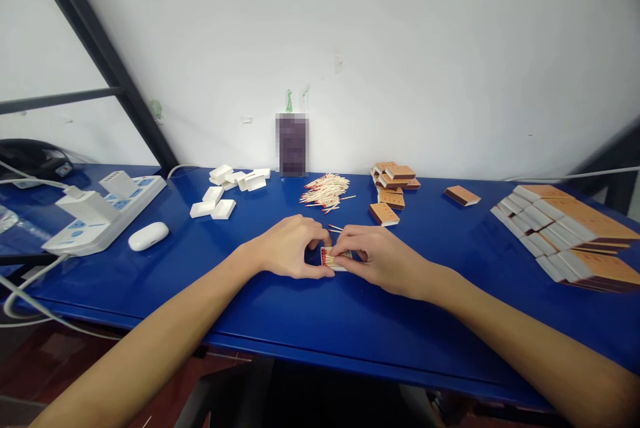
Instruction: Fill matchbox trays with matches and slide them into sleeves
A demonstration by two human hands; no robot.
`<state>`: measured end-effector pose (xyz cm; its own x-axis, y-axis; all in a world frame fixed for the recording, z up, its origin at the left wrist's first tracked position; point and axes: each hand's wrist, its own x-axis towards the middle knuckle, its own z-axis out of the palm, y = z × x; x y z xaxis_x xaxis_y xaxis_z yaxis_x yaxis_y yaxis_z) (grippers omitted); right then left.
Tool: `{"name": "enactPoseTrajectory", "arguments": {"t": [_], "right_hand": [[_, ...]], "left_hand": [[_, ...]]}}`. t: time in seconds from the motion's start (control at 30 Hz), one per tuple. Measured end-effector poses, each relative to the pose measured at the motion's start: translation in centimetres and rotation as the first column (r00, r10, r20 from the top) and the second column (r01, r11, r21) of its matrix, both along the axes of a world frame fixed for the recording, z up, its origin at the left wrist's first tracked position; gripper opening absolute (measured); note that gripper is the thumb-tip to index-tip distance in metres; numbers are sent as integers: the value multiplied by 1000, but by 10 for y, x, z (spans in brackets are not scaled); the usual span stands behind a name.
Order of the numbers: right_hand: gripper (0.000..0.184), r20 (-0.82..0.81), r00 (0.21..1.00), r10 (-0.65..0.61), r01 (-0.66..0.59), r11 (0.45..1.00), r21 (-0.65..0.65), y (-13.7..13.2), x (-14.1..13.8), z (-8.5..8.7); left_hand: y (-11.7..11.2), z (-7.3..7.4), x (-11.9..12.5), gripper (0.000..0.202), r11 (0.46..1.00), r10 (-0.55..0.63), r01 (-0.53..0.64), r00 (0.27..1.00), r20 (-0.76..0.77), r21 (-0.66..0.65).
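Observation:
A small white matchbox tray (334, 259) with red-tipped matches in it lies on the blue table (310, 315) between my two hands. My left hand (290, 247) curls around its left end, fingers pinched on it. My right hand (380, 258) grips its right end with closed fingers. Two loose matches (336, 228) lie just behind my fingers. Further back sits a heap of loose matches (326, 189).
Several empty white trays (230, 189) lie at the back left, orange matchbox sleeves (393, 187) at the back centre, one sleeve (463, 195) apart. Rows of finished boxes (565, 231) fill the right. A white power strip (103, 211) and earbud case (149, 236) sit left.

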<state>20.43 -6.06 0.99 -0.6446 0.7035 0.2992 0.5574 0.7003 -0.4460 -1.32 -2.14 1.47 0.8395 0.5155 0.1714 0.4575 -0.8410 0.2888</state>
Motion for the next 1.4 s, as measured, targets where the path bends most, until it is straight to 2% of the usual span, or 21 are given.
{"name": "enactPoseTrajectory", "arguments": {"t": [0.07,0.17,0.3,0.43,0.53,0.67,0.8,0.93,1.03,1.13,1.2,1.23,1.27,1.33,1.37,1.4], "right_hand": [[20,-34,997,-71,72,997,40,6,3,-5],[24,-2,976,-219,218,973,79,20,7,-14],[21,76,957,-281,279,960,39,34,7,-18],[14,146,956,-255,268,960,-76,31,5,-7],[7,278,942,-186,242,953,-183,22,10,6],[10,392,908,-149,259,934,-245,13,19,20],[13,322,931,-171,260,931,-258,9,23,24],[14,199,974,-108,165,941,-295,0,15,20],[17,194,978,-77,127,957,-260,-8,8,18],[15,198,976,-91,134,967,-217,-10,8,24],[13,196,965,-174,199,973,-119,-7,14,31],[13,197,947,-253,264,964,-31,-4,18,34],[14,203,913,-353,344,936,80,0,23,35],[21,237,776,-585,521,806,283,10,34,30],[25,270,715,-644,563,761,323,15,39,25],[30,296,678,-673,585,738,337,20,43,19]], "left_hand": [[0,0,0,41,1000,4,-4,1000,2,-6],[0,0,0,39,1000,-3,3,1000,-4,-11],[-1,0,1,38,1000,-16,16,1000,-7,-15],[-2,1,1,38,1000,-9,9,1000,-13,-25],[-2,1,1,39,1000,0,-1,1000,-15,-25],[-2,1,0,39,1000,-4,4,1000,-11,-29],[-1,0,1,40,1000,4,-5,1000,-9,-27],[0,-2,4,48,1000,23,-23,1000,-3,-14],[0,-3,4,51,1000,17,-17,1000,3,-8],[1,-3,4,51,1000,18,-18,1000,-7,-8],[0,-1,3,52,999,28,-27,1000,-15,17],[-1,-1,3,54,998,35,-35,999,-10,42],[-2,0,3,55,997,40,-40,999,2,71],[-5,1,4,59,993,25,-28,999,30,117],[-7,1,5,59,992,4,-9,999,39,126],[-8,0,6,58,992,-21,15,999,41,122]]}}
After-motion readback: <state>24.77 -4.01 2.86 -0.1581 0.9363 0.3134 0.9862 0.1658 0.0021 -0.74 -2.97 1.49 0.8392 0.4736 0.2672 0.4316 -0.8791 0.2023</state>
